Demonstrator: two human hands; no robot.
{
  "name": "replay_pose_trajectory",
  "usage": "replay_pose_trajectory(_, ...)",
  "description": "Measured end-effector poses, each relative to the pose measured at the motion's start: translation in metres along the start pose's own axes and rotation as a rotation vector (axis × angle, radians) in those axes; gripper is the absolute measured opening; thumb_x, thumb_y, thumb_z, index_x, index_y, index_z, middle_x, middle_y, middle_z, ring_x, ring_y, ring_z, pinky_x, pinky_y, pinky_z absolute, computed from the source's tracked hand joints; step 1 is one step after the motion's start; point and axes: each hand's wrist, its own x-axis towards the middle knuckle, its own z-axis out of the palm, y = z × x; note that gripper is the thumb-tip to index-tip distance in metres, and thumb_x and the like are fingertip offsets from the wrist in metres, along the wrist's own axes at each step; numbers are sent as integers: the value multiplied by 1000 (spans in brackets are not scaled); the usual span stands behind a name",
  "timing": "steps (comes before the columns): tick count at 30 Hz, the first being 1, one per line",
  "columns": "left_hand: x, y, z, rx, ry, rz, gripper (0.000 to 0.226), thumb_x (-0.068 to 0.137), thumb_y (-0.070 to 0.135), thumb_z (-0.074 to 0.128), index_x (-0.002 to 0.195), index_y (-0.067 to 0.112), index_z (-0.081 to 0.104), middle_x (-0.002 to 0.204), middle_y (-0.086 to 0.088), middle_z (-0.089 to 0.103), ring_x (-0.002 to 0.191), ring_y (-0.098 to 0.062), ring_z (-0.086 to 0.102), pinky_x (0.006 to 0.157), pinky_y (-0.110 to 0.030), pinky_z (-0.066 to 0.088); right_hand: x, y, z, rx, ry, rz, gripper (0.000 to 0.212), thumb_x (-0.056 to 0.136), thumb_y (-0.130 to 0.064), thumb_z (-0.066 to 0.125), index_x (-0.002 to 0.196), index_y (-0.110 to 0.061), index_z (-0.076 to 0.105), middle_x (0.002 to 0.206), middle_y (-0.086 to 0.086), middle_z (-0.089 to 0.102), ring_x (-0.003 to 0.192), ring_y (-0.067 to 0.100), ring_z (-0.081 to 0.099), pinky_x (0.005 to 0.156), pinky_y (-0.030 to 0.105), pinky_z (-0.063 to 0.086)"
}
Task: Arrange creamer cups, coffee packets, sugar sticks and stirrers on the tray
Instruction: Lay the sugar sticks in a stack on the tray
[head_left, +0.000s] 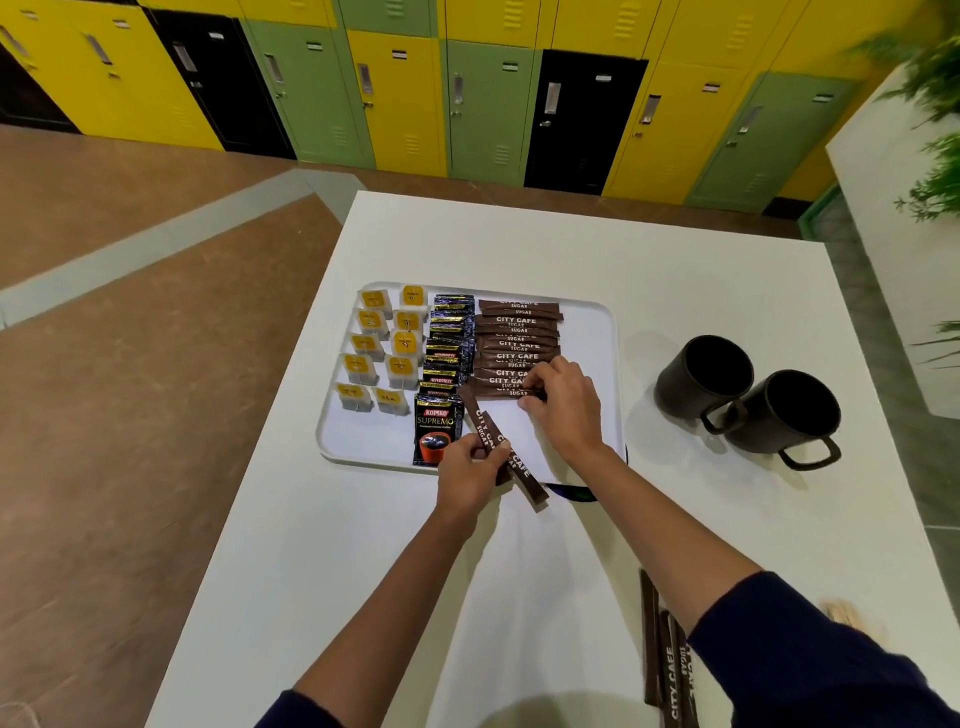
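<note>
Both forearms come in from the worktop's (519, 244) near edge, dark sleeves up by the elbows. Left hand (470, 467) sits over the near rim of the white tray (592, 332), palm down, fingers curled and gripping the held sticks (530, 480), apparently two, around mid-length. Their long axis is diagonal. Far ends point toward the worktop's far-left corner, over the tray. Near ends poke past the tray rim toward the near-right corner.

Right hand (563, 402) is further in over the tray, knuckles up, fingers bent and pinching the right end of the nearest stick (493, 391) of the sugar row (517, 332). Row sticks lie crosswise, parallel to the worktop's near edge, stacked toward the far edge.

Left of the row is a column of coffee packets (449, 343), then white sachets with yellow labels (384, 343). Two dark mugs (680, 395) stand toward the right edge. Loose sugar sticks (667, 660) lie by the near-right corner, running near to far.
</note>
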Motion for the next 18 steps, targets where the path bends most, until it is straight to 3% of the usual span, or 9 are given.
replay_pose_trajectory(4, 1, 7, 4, -113, 20, -39, 6, 89, 9, 61, 93, 6, 65, 78, -7, 66, 73, -19, 64, 76, -34, 57, -8, 1, -8, 338, -62, 32, 15, 79, -27, 73, 84, -16, 65, 87, -3, 63, 81, 13, 58, 73, 29, 49)
replay_pose_trajectory(6, 2, 11, 7, -157, 54, -50, 11, 89, 9, 61, 99, 4, 63, 79, -8, 66, 73, -21, 64, 74, -37, 56, -14, -1, -19, 516, -207, 118, 18, 83, -32, 70, 83, -15, 67, 79, -2, 67, 72, 10, 60, 69, 24, 50)
replay_pose_trajectory(9, 4, 13, 11, -145, 127, -27, 14, 89, 13, 62, 99, 3, 63, 86, -13, 66, 80, -27, 65, 77, -42, 56, -26, 4, -31, 637, -489, 186, 26, 85, -36, 68, 91, -12, 69, 83, -2, 67, 75, 7, 61, 69, 19, 49)
replay_pose_trajectory(12, 3, 12, 13, -127, 179, 6, 11, 88, 15, 63, 93, 6, 63, 86, -13, 64, 85, -29, 64, 79, -41, 55, -31, 11, -36, 713, -619, 184, 22, 82, -21, 72, 100, -10, 68, 85, 1, 65, 76, 7, 60, 69, 16, 49)
replay_pose_trajectory(15, 0, 9, 12, -149, 178, 35, 12, 90, 15, 61, 94, 3, 62, 80, -12, 64, 73, -23, 62, 66, -32, 55, -26, 14, -38, 735, -646, 199, 21, 81, -8, 72, 102, -10, 66, 82, 3, 63, 75, 9, 60, 66, 15, 50)
replay_pose_trajectory(18, -6, 9, 13, -211, 166, 35, 8, 94, 14, 54, 91, 7, 56, 75, -9, 61, 66, -18, 61, 62, -28, 52, -17, 13, -35, 601, -527, 203, 18, 80, -7, 72, 98, -10, 69, 80, -1, 62, 74, 8, 57, 64, 13, 45)
